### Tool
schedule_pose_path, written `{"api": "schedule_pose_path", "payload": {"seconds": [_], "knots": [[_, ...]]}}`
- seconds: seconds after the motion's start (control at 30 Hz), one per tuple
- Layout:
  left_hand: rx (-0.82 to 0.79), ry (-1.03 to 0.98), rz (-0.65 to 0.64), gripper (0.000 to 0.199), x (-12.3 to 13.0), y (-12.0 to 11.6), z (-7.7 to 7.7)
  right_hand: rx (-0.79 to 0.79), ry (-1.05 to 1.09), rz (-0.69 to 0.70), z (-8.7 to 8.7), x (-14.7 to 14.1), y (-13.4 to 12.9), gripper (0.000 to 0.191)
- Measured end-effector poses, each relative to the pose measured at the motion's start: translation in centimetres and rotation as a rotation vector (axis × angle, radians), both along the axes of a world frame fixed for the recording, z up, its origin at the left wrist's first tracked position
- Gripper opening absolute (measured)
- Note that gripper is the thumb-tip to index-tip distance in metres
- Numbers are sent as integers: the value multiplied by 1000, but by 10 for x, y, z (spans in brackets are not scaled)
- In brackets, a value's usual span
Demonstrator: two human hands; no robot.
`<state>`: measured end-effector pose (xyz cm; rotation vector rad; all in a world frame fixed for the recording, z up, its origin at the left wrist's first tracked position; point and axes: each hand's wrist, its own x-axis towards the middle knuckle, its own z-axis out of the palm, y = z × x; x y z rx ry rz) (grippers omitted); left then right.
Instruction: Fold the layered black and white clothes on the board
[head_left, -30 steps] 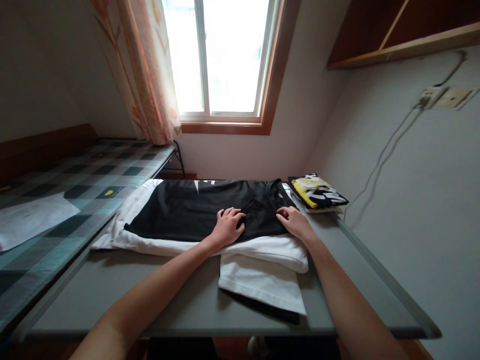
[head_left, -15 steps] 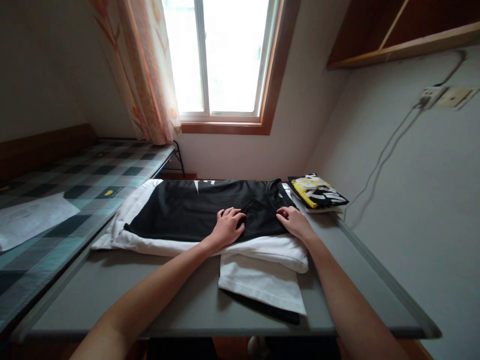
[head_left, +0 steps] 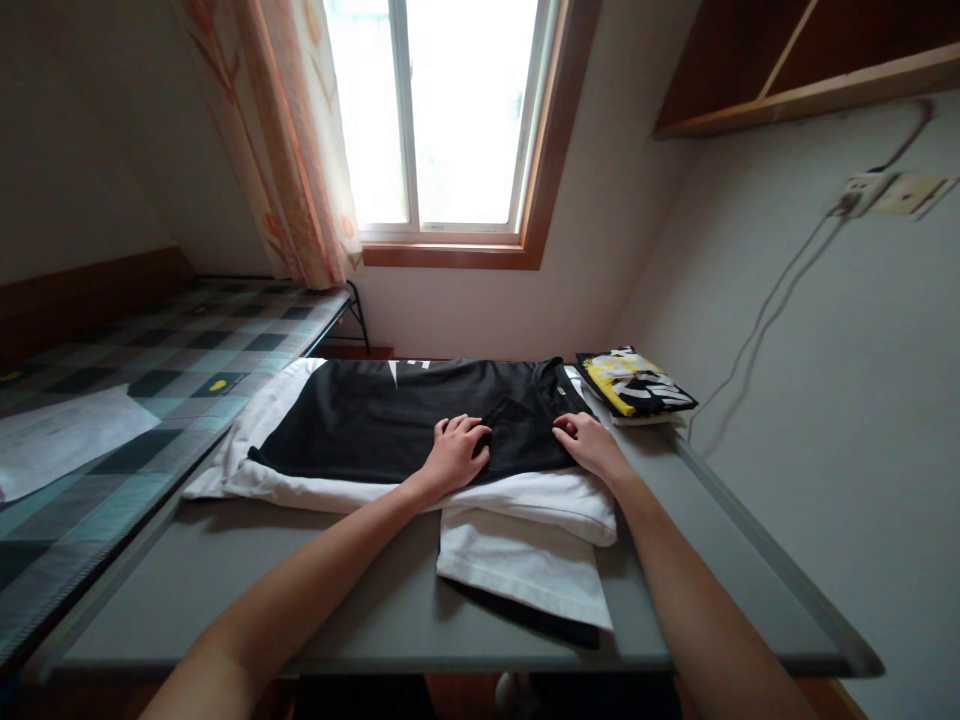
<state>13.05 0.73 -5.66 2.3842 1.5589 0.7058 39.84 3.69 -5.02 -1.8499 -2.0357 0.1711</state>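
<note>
A black shirt point(head_left: 360, 425) with white lettering at its far edge lies folded lengthwise over a white garment point(head_left: 555, 500) on the grey table. A white sleeve point(head_left: 517, 565) with a black layer under it sticks out toward the near edge. My left hand point(head_left: 454, 455) rests on the black shirt right of its middle, fingers spread and bent, holding nothing. Near the collar at the shirt's right end, my right hand point(head_left: 589, 442) touches the cloth with its thumb and fingers close together; whether fabric is pinched between them is hidden.
A folded black, yellow and white garment point(head_left: 637, 382) lies at the table's back right, by the wall. Left of the table point(head_left: 225, 580) is a bed point(head_left: 172, 345) with a checked cover and a paper sheet point(head_left: 67, 440). A cable point(head_left: 765, 300) hangs on the right wall.
</note>
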Motion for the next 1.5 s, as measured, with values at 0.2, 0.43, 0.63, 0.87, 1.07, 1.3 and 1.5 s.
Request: {"api": "schedule_pose_path", "payload": {"seconds": [0.2,0.43,0.63,0.87,1.07,1.3,1.5], "knots": [[-11,1,5,31,1,0,1,3,-2,2,-2,1,1,22],[-9,-4,1,31,0,0,0,12,9,8,-4,3,2,22],[-4,-8,-5,32,0,1,0,23,8,3,-4,2,2,22],[-3,-3,-4,31,0,1,-1,18,8,4,-2,1,1,21],[4,1,-4,32,0,2,-2,7,12,9,-2,2,1,22],[4,-11,-8,32,-2,6,-6,29,13,16,-5,4,3,21],[-27,134,-106,44,-11,12,-6,19,30,17,-6,5,4,21]]}}
